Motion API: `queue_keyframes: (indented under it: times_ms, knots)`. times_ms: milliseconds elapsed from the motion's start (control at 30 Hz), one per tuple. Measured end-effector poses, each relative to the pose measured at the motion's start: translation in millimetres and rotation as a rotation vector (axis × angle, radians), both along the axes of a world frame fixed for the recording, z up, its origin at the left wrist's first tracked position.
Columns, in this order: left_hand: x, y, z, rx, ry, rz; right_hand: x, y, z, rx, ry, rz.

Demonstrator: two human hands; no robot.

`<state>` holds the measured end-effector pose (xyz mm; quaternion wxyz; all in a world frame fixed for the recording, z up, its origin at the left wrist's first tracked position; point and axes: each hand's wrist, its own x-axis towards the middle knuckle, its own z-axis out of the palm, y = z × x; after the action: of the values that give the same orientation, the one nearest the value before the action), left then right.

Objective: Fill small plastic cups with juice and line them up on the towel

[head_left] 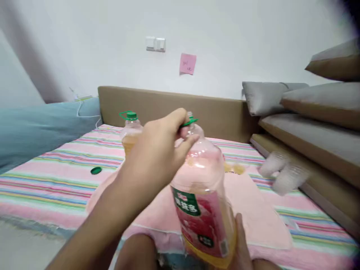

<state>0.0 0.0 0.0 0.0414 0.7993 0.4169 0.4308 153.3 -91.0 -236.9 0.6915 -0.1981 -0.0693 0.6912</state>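
A large clear juice bottle [204, 161] with a red and green label stands tilted before me, partly filled with yellowish liquid. Its mouth has no cap, and a green carry ring [191, 121] sits round the neck. My left hand [165, 138] is closed at the neck, gripping the bottle by that ring. Low on the bottle's right side, my right hand [241, 242] supports it, most of its fingers hidden. Behind my left wrist stands a second bottle [132, 129] with a green cap and handle. A loose green cap [96, 170] lies on the striped sheet to the left.
A pink mat [261, 221] covers part of the striped sheet [64, 165]. Two blurred clear cups [289, 178] lie at the right, beside stacked grey and brown cushions [323, 135]. A brown headboard [157, 101] runs along the wall. Blue bedding [47, 123] is at the left.
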Motion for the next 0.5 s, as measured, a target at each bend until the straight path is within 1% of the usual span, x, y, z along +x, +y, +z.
queue_keyframes:
  times_ms: [100,200,267,333,400,500]
  knots:
    - [-33.5,7.2,-8.7,0.009,-0.025,0.049,-30.5,19.2,-1.3,0.085,-0.004,0.149]
    - [-64.6,7.4,-12.9,0.044,-0.047,0.128,-58.4,41.4,-3.6,0.175,0.040,0.304]
    - [-80.6,4.5,-12.9,0.063,-0.040,0.200,-75.1,58.2,-5.9,0.214,0.060,0.342]
    - [-91.8,2.3,-12.0,0.083,-0.005,0.260,-90.8,76.0,-8.4,0.192,-0.003,0.329]
    - [-99.6,3.2,-11.8,0.117,0.052,0.301,-105.9,94.1,-10.4,0.115,-0.146,0.313]
    - [-110.8,12.7,-15.0,0.166,0.103,0.350,-128.2,120.8,-12.7,0.036,-0.309,0.305]
